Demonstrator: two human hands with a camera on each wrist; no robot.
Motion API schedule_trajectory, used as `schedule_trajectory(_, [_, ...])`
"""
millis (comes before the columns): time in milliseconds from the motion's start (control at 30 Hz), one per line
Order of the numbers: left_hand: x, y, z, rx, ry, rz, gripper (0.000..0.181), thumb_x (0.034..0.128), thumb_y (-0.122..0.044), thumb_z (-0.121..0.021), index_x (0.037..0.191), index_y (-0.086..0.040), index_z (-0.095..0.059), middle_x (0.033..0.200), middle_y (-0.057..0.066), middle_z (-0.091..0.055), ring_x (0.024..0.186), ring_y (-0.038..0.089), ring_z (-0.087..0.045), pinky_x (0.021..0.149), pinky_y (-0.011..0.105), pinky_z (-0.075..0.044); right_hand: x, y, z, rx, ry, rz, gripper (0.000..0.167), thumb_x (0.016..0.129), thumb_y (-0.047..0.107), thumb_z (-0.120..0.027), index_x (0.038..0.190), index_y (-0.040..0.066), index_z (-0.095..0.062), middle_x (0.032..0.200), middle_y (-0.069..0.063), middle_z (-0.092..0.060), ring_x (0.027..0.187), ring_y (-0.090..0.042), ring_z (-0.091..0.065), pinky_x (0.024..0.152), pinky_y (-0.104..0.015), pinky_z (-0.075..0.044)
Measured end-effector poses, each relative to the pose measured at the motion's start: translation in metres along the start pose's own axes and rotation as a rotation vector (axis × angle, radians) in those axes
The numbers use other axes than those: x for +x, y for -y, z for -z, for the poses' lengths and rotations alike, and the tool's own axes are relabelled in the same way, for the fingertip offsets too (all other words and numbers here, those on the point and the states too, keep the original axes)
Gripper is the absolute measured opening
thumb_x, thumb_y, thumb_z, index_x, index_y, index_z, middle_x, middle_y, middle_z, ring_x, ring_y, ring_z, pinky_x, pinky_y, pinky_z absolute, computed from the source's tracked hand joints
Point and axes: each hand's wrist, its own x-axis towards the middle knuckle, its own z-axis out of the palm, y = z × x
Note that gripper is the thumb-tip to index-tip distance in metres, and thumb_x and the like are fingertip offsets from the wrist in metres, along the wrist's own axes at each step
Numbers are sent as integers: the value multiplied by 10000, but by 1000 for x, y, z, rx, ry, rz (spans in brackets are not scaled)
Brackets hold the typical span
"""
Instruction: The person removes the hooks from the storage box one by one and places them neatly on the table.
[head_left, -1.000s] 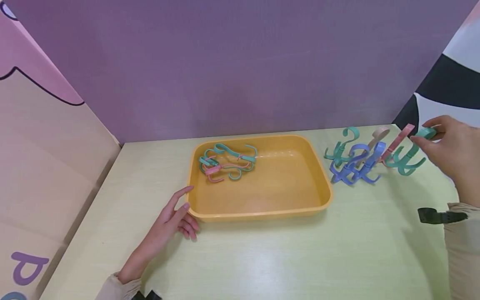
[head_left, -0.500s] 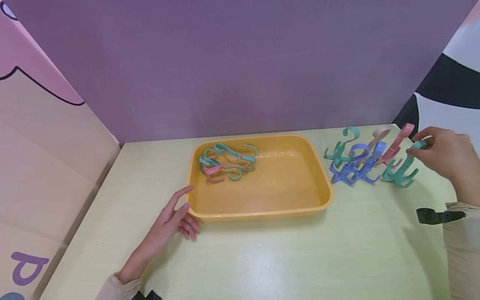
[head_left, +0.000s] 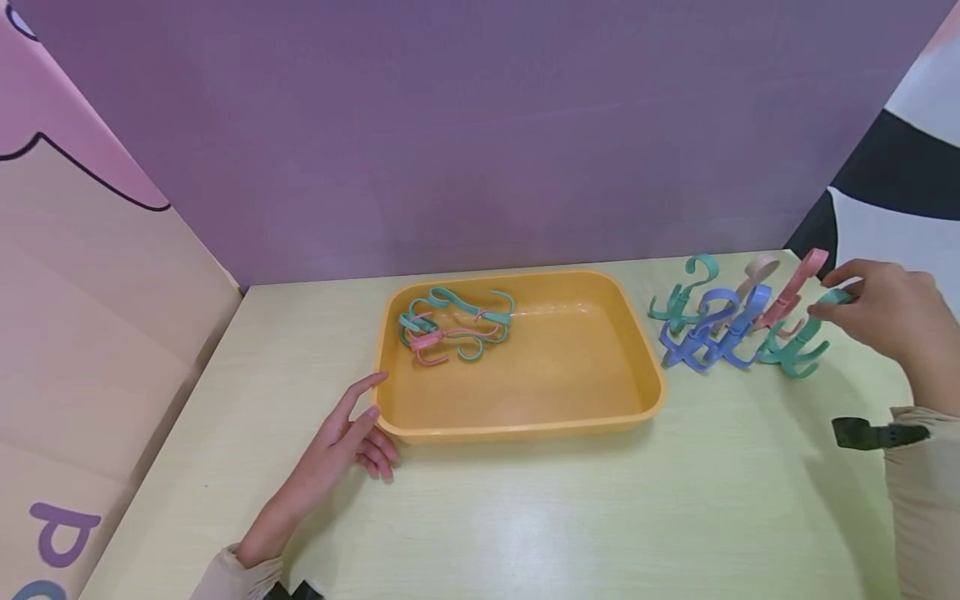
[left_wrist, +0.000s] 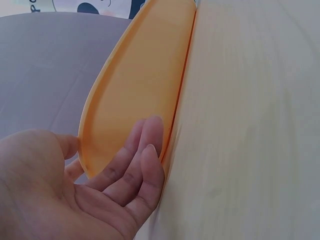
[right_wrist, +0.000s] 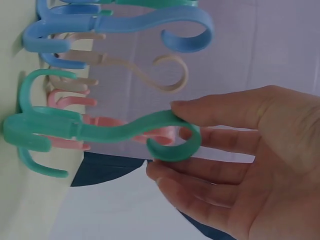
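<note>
At the table's right side, my right hand [head_left: 892, 312] pinches the curved top of a green hook [head_left: 797, 348]; in the right wrist view the fingers surround the curl of that green hook [right_wrist: 105, 132], whose prongs rest on the table. Just behind it stands a pink hook [head_left: 791, 292]. Two blue hooks [head_left: 738, 325], a beige one [head_left: 760, 267] and another green one [head_left: 678, 304] stand to its left. My left hand [head_left: 330, 454] touches the left rim of a yellow tray [head_left: 517, 432], fingers loosely bent. Green hooks [head_left: 450, 297] and a pink hook [head_left: 426, 339] lie in the tray's left part.
A purple panel [head_left: 480, 142] rises behind the table [head_left: 525, 517]. Printed panels stand at the left [head_left: 97, 333] and right [head_left: 900, 167]. The tray lies between my left hand and the group of standing hooks.
My right hand has moved left and slightly down with the green hook, whose prongs now stand nearer the blue hooks. The left hand and the tray have not moved.
</note>
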Motion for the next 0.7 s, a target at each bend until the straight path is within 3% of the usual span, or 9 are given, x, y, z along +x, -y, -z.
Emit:
schedule_trajectory(200, [0, 1, 0, -3, -2, 0, 504, 1106, -291, -350, 1570, -168, -195, 815, 261, -670, 642, 392, -685, 583, 385, -578, -5, 12, 6, -5, -50, 4, 451, 904, 164, -672, 1174, -151, -495, 1091, -442, -533, 976, -600, -474, 750, -689, -397])
schedule_trajectory(533, [0, 0, 0, 1, 2, -4, 493, 1108, -285, -342, 1570, -186, -200, 823, 258, -673, 644, 388, -686, 584, 392, -579, -24, 52, 21, -48, -168, 34, 463, 958, 245, -610, 1210, -119, -475, 1118, -423, -512, 1001, -593, -476, 760, -685, -426])
schedule_trajectory(700, [0, 1, 0, 7, 4, -10, 498, 1108, -281, -342, 1572, -173, -194, 824, 261, -670, 642, 386, -685, 582, 393, -579, -41, 79, 30, -49, -242, 102, 474, 973, 296, -583, 1222, -98, -500, 1082, -418, -544, 938, -567, -496, 724, -653, -426])
